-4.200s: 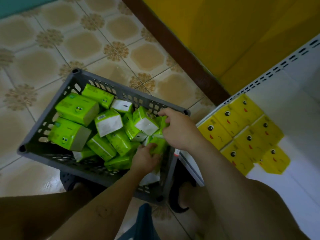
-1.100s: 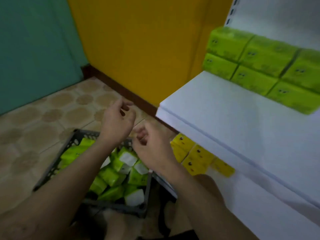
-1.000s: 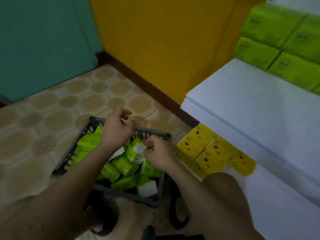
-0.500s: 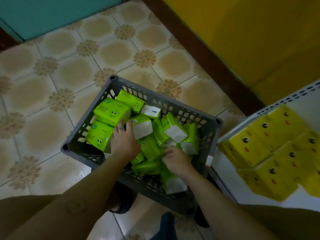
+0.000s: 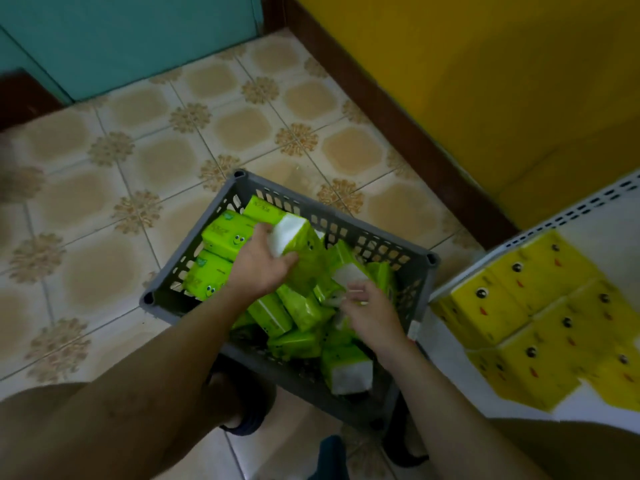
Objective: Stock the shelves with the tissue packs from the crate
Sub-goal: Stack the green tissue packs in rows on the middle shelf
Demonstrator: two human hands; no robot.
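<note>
Left hand [image 5: 261, 268] gripping, palm down, right hand [image 5: 372, 315] apparently loosely curled

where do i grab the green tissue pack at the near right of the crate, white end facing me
Probably pinch the near pack across its long green sides, just behind the white end, coming from above with the right hand, which is closest; the left hand grips another pack. It lies atop the pile in the crate, uncovered.
</note>
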